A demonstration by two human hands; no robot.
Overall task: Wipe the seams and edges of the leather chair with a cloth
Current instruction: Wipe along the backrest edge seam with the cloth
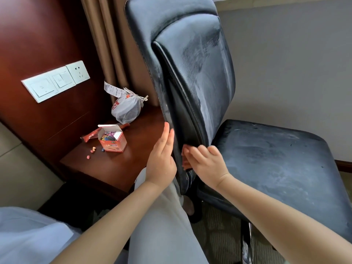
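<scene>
Two hands are seen at the lower edge of the chair back. The left hand (162,159) is held flat, fingers straight and together, against the outer side edge of the chair back. The right hand (206,161) is curled round a reddish-orange cloth (185,161), which is pressed into the seam between the back panels; only a small part of the cloth is visible.

One leather chair (190,73) is present, standing just beside the bench (118,168) and in front of a grey wall. Its dark blue-black surface is covered with a pale, dusty film on the back cushion and on the seat (276,164). Smeared streaks are visible in the film on the upper back. The side seam, by contrast, appears dark and glossy, with a line of stitching along it.

On the bench, one open red box (112,141) of coloured chalk pieces is placed, with a few loose pieces (91,150) lying beside it. One tied plastic bag (126,109) is set behind the box. One white switch-and-socket panel (55,80) is mounted on the wooden wall.
</scene>
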